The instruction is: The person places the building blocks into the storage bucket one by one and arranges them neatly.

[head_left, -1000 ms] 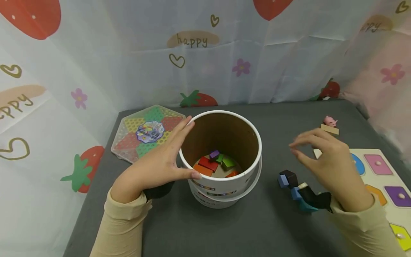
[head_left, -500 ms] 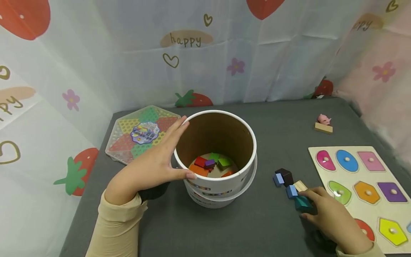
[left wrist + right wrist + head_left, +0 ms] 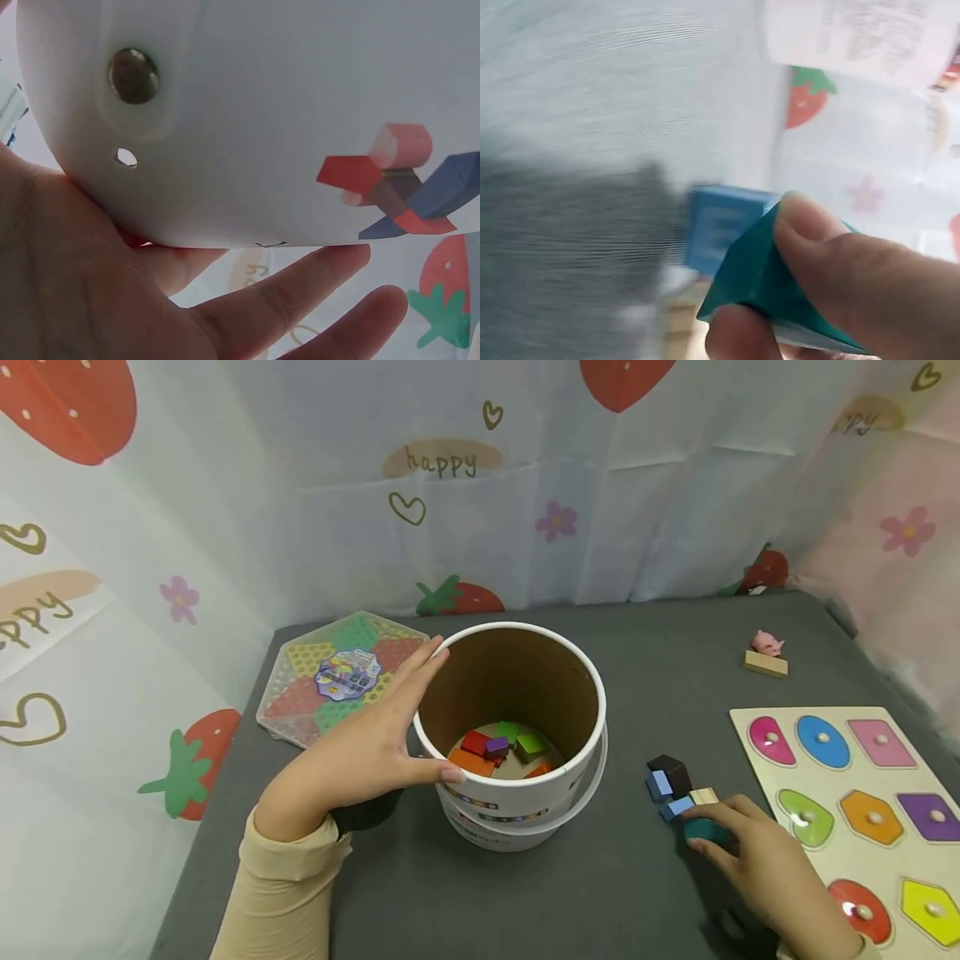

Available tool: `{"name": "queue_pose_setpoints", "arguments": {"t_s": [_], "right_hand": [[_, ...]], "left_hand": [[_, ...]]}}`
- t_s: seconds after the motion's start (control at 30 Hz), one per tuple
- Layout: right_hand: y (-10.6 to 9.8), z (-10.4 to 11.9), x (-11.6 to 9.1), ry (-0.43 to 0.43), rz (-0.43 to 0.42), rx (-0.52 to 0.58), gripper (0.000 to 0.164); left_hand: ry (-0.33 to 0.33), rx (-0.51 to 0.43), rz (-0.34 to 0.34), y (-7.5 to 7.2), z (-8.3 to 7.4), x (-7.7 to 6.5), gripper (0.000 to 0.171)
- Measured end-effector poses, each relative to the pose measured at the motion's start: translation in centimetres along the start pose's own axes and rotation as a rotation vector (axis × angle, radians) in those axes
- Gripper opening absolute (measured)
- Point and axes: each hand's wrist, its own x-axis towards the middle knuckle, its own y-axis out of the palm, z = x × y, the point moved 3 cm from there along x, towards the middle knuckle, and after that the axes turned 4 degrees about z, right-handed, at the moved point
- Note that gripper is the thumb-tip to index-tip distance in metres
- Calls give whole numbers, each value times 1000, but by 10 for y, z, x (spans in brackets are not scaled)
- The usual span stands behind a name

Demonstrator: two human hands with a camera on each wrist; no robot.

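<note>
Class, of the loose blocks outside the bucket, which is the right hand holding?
The teal block, pinched in the right hand. Its neighbours, two blue blocks, a dark block and a pale block, lie outside that grip.

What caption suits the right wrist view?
Right grip pinching a teal block, a blue block partly hidden behind it.
</note>
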Motion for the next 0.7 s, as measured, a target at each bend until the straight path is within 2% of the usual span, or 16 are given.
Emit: {"name": "queue_pose_setpoints", "arguments": {"t_s": [0.1, 0.17, 0.23, 0.37, 0.47, 0.5, 0.57, 0.7], "right_hand": [[-19, 15, -2, -46, -113, 24, 32], [-33, 32, 0, -109, -218, 46, 34], [-48, 53, 2, -210, -323, 89, 39], [-78, 103, 11, -494, -492, 218, 20], [-95, 138, 23, -679, -511, 273, 37], [-99, 147, 27, -723, -492, 269, 29], [-103, 162, 37, -792, -452, 217, 19], [-102, 182, 59, -863, -359, 89, 43]], "left_hand": [[12, 3, -1, 0, 0, 1, 112], [20, 6, -1, 0, 0, 1, 112], [23, 12, 0, -1, 0, 1, 112], [11, 12, 6, -2, 0, 0, 112], [0, 9, 6, -1, 2, -1, 112], [1, 8, 6, -1, 2, -1, 112], [1, 13, 5, 0, 2, -1, 112], [7, 20, 1, -1, 2, 0, 111]]}}
